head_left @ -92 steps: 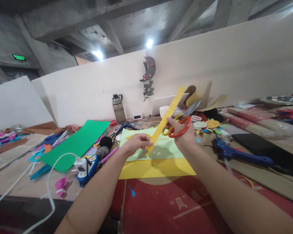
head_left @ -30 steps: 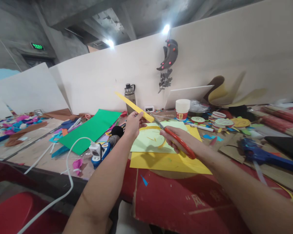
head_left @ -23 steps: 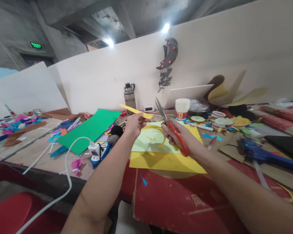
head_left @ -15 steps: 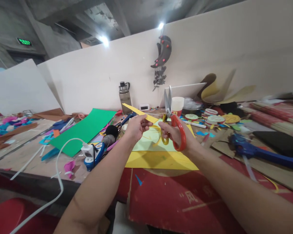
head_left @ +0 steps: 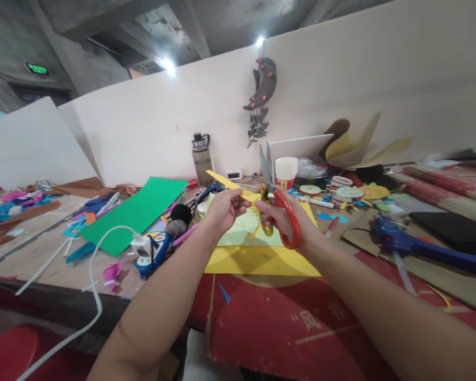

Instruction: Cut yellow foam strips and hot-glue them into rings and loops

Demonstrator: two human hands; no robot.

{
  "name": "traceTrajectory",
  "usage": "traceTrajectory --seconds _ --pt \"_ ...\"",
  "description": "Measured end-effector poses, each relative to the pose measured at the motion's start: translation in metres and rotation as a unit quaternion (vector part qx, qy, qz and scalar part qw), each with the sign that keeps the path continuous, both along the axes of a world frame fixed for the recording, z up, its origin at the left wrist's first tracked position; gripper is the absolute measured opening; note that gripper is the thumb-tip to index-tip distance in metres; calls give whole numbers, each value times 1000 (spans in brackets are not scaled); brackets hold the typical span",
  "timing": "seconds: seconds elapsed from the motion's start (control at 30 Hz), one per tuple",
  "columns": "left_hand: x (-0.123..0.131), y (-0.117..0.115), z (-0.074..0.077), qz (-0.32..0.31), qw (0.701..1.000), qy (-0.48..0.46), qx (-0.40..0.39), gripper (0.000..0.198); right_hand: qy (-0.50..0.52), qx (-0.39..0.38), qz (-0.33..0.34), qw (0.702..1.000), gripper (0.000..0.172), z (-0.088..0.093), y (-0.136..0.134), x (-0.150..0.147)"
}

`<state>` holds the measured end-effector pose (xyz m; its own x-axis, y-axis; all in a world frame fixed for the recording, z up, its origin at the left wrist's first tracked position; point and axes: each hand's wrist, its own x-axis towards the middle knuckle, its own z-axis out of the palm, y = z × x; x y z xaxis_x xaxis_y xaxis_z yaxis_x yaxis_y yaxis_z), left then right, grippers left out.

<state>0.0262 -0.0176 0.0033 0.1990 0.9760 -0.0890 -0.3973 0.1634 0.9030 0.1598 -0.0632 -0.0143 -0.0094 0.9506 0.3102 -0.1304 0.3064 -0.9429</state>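
Observation:
Pinched in the fingers of my left hand [head_left: 227,209] is a narrow yellow paper strip [head_left: 227,181], its pointed end reaching up and to the left. My right hand [head_left: 280,216] holds scissors [head_left: 289,217] with one red and one yellow handle loop, their parted blades pointing upward, away from the paper. The right fingertips are close to the strip's near end; whether they grip it I cannot tell. Beneath both hands lie a pale green sheet [head_left: 238,236] with yellow scraps on it and a larger yellow sheet [head_left: 257,262].
To the left are a green sheet [head_left: 133,217], a blue power strip [head_left: 153,259] and a white cable [head_left: 97,296]. A bottle [head_left: 202,159] and a paper cup [head_left: 286,169] stand at the back. A blue glue gun [head_left: 428,251] lies right, on cardboard. Red board [head_left: 285,317] covers the front.
The scissors have tipped slightly to the left, with their blades parted a little more. The yellow strip's far end has shifted a little right, and my hands are nearer each other.

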Motion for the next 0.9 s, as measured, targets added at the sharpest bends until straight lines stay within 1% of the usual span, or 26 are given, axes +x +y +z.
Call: traceTrajectory --seconds 0.2,0.4,0.53,0.63,0.77,0.8,0.9 --pt "0 0 -1 0 1000 -2 -6 7 8 -16 5 1000 31 1 -3 0" --pt "0 1 -5 -21 1000 5 13 8 44 -60 57 996 24 -7 4 5" --pt "0 1 -7 -33 999 2 33 11 53 -73 87 992 20 -10 7 7" --pt "1 1 -8 -34 999 -8 35 12 60 -80 72 992 21 -6 5 5" --pt "3 0 -9 -35 998 -24 54 2 70 -88 57 992 26 -2 2 2" --pt "3 -1 -8 -35 997 -26 58 3 67 -87 53 993 27 -2 2 2" --pt "2 -1 -5 -5 999 -35 41 3 52 -90 39 994 30 -3 3 2"
